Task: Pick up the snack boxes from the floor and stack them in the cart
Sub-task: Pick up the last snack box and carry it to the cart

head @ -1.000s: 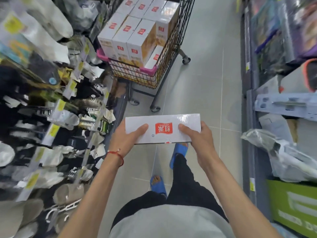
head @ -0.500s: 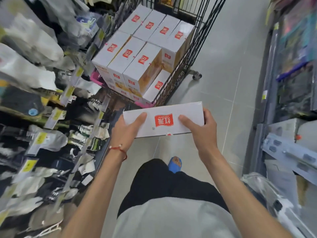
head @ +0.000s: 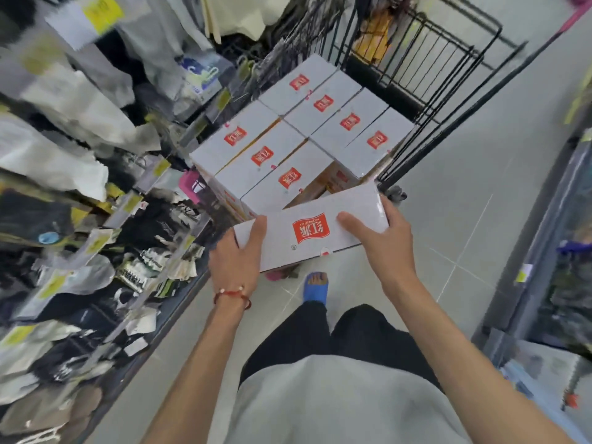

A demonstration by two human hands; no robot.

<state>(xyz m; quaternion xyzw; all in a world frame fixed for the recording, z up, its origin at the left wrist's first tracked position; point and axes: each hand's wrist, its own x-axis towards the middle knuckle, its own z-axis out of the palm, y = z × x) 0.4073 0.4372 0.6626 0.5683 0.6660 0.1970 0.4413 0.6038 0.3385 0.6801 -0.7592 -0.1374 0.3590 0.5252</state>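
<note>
Shop aisle w/ pale tiled floor [head: 480, 193]; packed shelves [head: 80, 187] fill 7–11 o'clock. Both arms reach fwd from 6 o'clock. L hand [head: 238, 254] clamps left end of box [head: 310, 232], thumb on top. R hand [head: 384, 248] clamps right end, thumb on top, fingers round the far edge. Box sits mid-frame, right end raised, at near corner of cart [head: 448, 75]. Cart at 12–1 o'clock holds stacked boxes [head: 288, 145]. Vs 0.5 s ago: box more tilted, nearer cart.

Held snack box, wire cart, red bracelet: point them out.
held snack box [head: 312, 232], head view, red logo on top face.
wire cart [head: 432, 68], head view, far wire wall.
red bracelet [head: 232, 294], head view, cord across wrist.
</note>
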